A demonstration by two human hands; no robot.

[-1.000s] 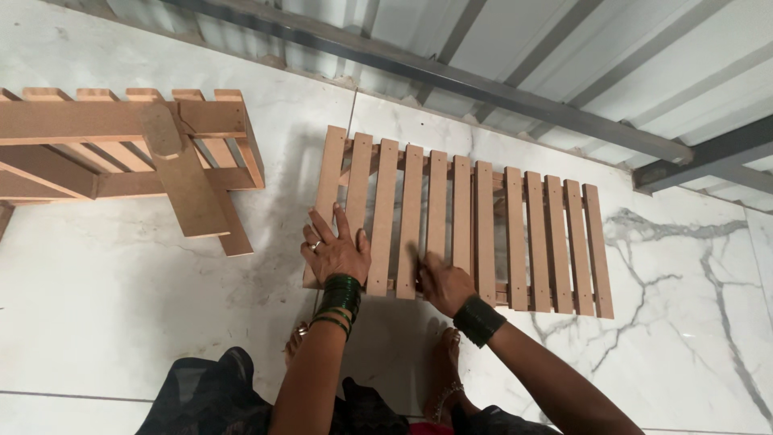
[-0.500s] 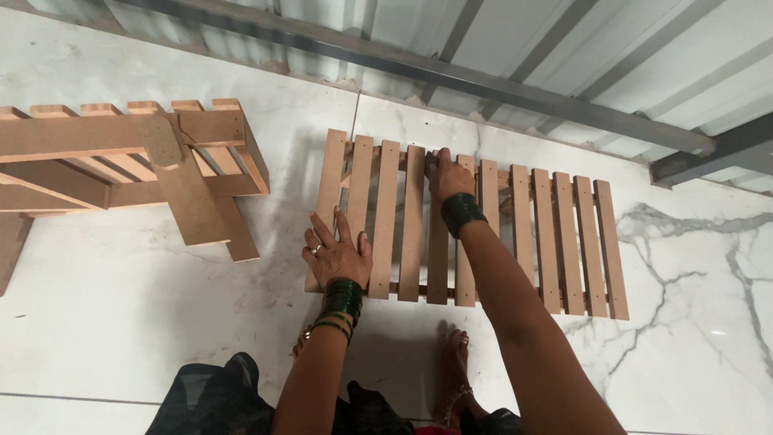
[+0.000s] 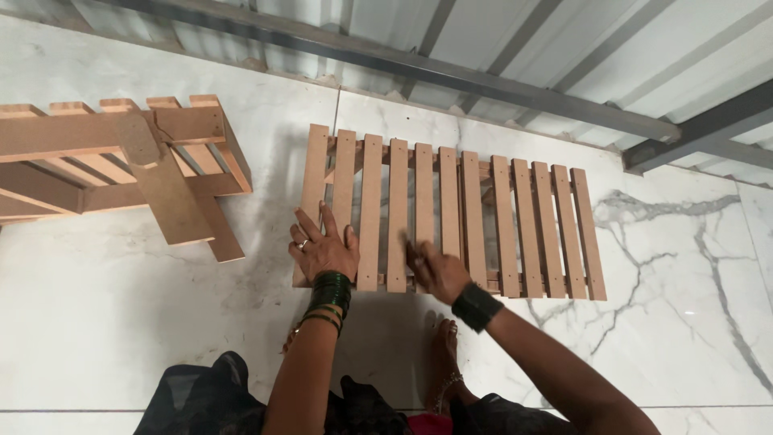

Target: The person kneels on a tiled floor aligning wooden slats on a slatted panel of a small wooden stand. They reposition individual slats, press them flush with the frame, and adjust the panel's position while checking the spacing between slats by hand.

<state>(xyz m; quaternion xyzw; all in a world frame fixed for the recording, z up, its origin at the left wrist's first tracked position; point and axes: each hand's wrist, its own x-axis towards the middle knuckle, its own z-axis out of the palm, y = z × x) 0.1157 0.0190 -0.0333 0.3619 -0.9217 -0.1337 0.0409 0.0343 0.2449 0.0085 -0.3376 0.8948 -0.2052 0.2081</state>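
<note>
Here, a flat panel of light brown wooden slats (image 3: 483, 217) is seen lying on the white marble-patterned floor (image 3: 97, 314), near the foot of a corrugated metal wall (image 3: 564, 56). Eleven upright slats can be counted across it, joined by cross-pieces that show through the gaps beneath. The left hand (image 3: 324, 248) is laid flat on the panel's near left corner, its fingers spread over the first two slats; one ring is worn on it and a stack of green bangles (image 3: 330, 294) at the wrist. The right hand (image 3: 435, 270) is held at the near edge, about the fourth and fifth slats; it is blurred, so whether it is spread or closed cannot be told. One black wristband (image 3: 477, 306) is worn on that wrist. Two bare feet are seen on the floor just in front of the panel, one of them largely hidden by the left arm. Well apart to the left, a second slatted wooden frame (image 3: 121, 161) is seen, with several loose-looking boards lying across it at angles.
</note>
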